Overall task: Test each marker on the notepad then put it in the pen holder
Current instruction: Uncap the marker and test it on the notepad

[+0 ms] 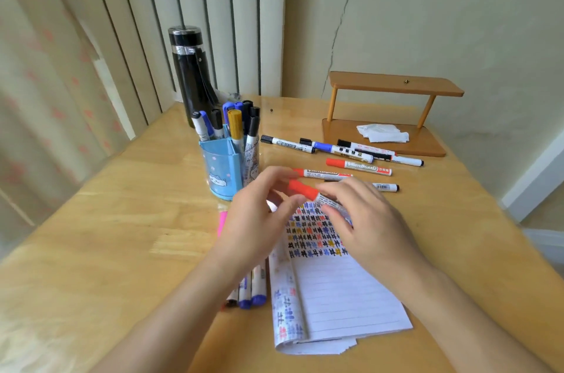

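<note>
**A:** Head view. Where are you in the cycle?

**B:** I've got the red marker [303, 189] in the air over the top of the notepad [341, 290]. My right hand [366, 220] is wrapped round the barrel, and the red cap is on, pointing left. My left hand [256, 214] is curled in at the cap end with the thumb right by it. It's blurred, so I can't tell if it's actually pinching the cap.

**A:** So which step?

**B:** My read is uncapping to test. With the cap on, I can't rule out that it's already tested and capped.

**A:** Where's the rest?

**B:** The pen holder [221, 171] is just beyond my left hand, already bristling with markers. A loose row [360, 167] lies on the surface [122, 235] behind the notepad. A few more [254, 293] sit at the notepad's left edge, partly under my left forearm.

**A:** What does the next move need?

**B:** If I'm uncapping, a straight pull along the barrel with the right hand holding steady. Then tip down on the blank lines below the last row of marks. After that I recap and drop it upright into a free gap in the holder.
</note>
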